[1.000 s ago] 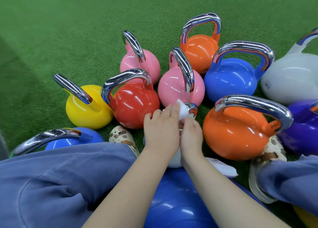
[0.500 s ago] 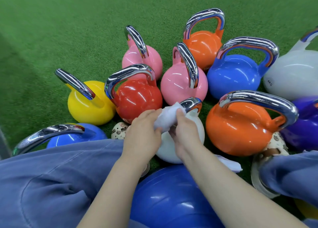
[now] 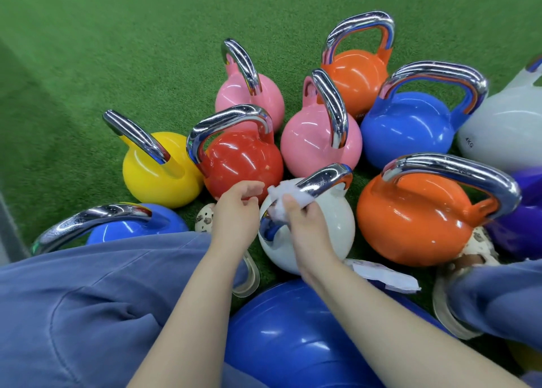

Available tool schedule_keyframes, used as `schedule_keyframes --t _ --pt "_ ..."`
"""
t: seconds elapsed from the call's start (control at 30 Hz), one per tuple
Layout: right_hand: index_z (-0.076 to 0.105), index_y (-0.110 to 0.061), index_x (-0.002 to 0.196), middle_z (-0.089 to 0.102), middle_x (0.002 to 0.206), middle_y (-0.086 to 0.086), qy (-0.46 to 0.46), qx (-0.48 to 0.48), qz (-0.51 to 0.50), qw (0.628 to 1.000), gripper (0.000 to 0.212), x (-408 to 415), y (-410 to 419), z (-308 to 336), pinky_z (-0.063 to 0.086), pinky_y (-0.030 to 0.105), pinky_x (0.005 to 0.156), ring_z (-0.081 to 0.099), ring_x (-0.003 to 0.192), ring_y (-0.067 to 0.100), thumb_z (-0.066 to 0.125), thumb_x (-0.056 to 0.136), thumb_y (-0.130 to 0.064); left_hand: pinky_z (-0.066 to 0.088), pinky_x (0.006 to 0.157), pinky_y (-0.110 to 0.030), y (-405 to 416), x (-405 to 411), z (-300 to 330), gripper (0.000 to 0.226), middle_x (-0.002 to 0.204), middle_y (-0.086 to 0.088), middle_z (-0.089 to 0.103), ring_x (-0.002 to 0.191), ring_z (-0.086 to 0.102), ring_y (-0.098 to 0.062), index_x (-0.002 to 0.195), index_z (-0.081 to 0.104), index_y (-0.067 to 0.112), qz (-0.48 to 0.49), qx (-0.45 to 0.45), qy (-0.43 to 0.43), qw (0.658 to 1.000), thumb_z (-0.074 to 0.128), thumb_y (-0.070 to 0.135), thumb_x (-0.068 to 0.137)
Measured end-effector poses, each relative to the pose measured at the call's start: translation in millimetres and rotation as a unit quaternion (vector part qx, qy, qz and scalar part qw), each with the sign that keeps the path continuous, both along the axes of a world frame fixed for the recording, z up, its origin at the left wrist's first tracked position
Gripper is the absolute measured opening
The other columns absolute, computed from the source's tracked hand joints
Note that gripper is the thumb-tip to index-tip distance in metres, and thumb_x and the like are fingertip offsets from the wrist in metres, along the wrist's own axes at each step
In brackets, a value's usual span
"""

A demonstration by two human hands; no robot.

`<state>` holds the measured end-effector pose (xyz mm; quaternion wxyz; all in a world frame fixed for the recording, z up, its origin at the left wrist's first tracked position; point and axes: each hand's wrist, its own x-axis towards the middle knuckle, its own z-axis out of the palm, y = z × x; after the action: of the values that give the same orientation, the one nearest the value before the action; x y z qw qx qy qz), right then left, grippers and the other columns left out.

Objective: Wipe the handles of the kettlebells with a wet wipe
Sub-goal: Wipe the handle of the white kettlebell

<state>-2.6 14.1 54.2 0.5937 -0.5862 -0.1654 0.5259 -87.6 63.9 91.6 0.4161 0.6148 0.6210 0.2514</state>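
Beside red kettlebell [image 3: 243,160], white kettlebell [image 3: 319,226] sits nearest us; our right hand [image 3: 302,220] pinches wet wipe [image 3: 283,200] around its chrome handle [image 3: 319,181]; left hand [image 3: 237,208] loosely curled, holding nothing; we judge wipe limp, light; handle rigid, slick; bell heavy, stays put; best hold wipe wrapped round bar

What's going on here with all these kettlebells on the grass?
A person is cleaning kettlebell handles. Their right hand grips a crumpled wet wipe wrapped on the chrome handle of the white kettlebell right in front of them. The left hand hovers just beside it, fingers loosely curled, holding nothing. Pink, red, yellow, orange and blue kettlebells stand around it on the green turf.
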Motion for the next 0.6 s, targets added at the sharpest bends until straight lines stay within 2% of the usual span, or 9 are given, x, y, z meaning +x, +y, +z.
schedule_keyframes --t 0.03,0.07,0.17,0.23,0.37,0.43,0.5,0.57,0.6 --pt "0.055 -0.017 0.099 0.066 0.093 -0.004 -0.039 -0.007 0.031 0.999 0.009 -5 -4 -3 0.047 0.014 0.073 0.061 0.085 0.007 0.057 0.09 -0.017 0.039 0.085 -0.02 -1 1 -1 0.035 0.099 0.01 0.06 0.099 0.054 -0.008 0.097 0.059 0.025 -0.001 -0.009 -0.004 1.0 0.04 -0.005 0.088" --pt "0.052 -0.017 0.097 0.063 0.091 -0.005 -0.086 -0.019 0.063 0.994 0.014 -9 -8 -7 0.045 0.012 0.071 0.059 0.086 0.008 0.06 0.086 -0.012 0.038 0.084 -0.019 -3 2 -2 0.036 0.097 0.011 0.059 0.098 0.053 -0.008 0.097 0.058 0.024 -0.003 -0.016 -0.007 1.0 0.04 -0.005 0.088" --pt "0.051 -0.007 0.102 0.061 0.087 0.002 -0.223 -0.062 0.153 0.961 0.022 -8 -14 -23 0.038 0.007 0.061 0.054 0.079 0.012 0.061 0.083 -0.005 0.037 0.083 -0.02 -4 2 -5 0.034 0.095 0.013 0.058 0.096 0.053 -0.007 0.097 0.058 0.025 -0.011 -0.027 -0.008 1.0 0.04 -0.003 0.089" --pt "0.056 -0.005 0.099 0.065 0.091 0.008 -0.236 -0.056 0.156 0.957 0.02 -3 -16 -29 0.039 0.009 0.059 0.058 0.082 0.018 0.065 0.081 -0.006 0.037 0.083 -0.019 -4 1 -5 0.033 0.093 0.015 0.058 0.096 0.053 -0.006 0.097 0.059 0.024 -0.013 -0.03 -0.011 0.999 0.041 -0.002 0.09" --pt "0.061 -0.026 0.083 0.065 0.078 -0.012 -0.134 0.012 0.083 0.987 0.012 -3 -15 -14 0.044 0.007 0.065 0.061 0.076 0.0 0.069 0.082 -0.016 0.037 0.084 -0.02 -3 1 -5 0.033 0.096 0.013 0.059 0.099 0.054 -0.007 0.097 0.059 0.025 -0.002 -0.036 -0.021 0.999 0.041 -0.002 0.09" --pt "0.063 -0.021 0.082 0.064 0.072 -0.011 -0.042 -0.008 0.006 0.999 0.004 -2 -11 -4 0.044 0.008 0.058 0.06 0.066 -0.005 0.064 0.086 -0.022 0.038 0.084 -0.02 -3 2 -5 0.033 0.096 0.011 0.06 0.1 0.054 -0.008 0.097 0.06 0.025 0.002 -0.032 -0.024 0.999 0.041 -0.002 0.09" --pt "0.064 -0.015 0.085 0.067 0.078 -0.004 0.071 -0.035 -0.058 0.995 0.015 5 -3 2 0.05 0.016 0.065 0.062 0.07 0.001 0.06 0.088 -0.029 0.039 0.084 -0.02 -3 3 -4 0.032 0.098 0.011 0.06 0.1 0.054 -0.008 0.097 0.06 0.025 -0.004 -0.03 -0.026 0.999 0.042 -0.001 0.09" --pt "0.063 -0.015 0.083 0.068 0.082 0.001 0.141 -0.052 -0.097 0.984 0.019 18 8 9 0.052 0.029 0.079 0.064 0.076 0.012 0.057 0.09 -0.031 0.039 0.085 -0.02 -3 4 -3 0.031 0.099 0.012 0.061 0.1 0.055 -0.007 0.097 0.06 0.026 -0.009 -0.027 -0.03 0.999 0.043 0.001 0.091" --pt "0.062 -0.014 0.083 0.067 0.081 0.002 0.17 -0.047 -0.117 0.977 0.018 27 14 11 0.052 0.031 0.08 0.064 0.074 0.013 0.056 0.092 -0.029 0.039 0.085 -0.02 -3 5 -3 0.03 0.099 0.012 0.061 0.1 0.055 -0.007 0.096 0.059 0.027 -0.009 -0.027 -0.031 0.999 0.044 0.002 0.092"
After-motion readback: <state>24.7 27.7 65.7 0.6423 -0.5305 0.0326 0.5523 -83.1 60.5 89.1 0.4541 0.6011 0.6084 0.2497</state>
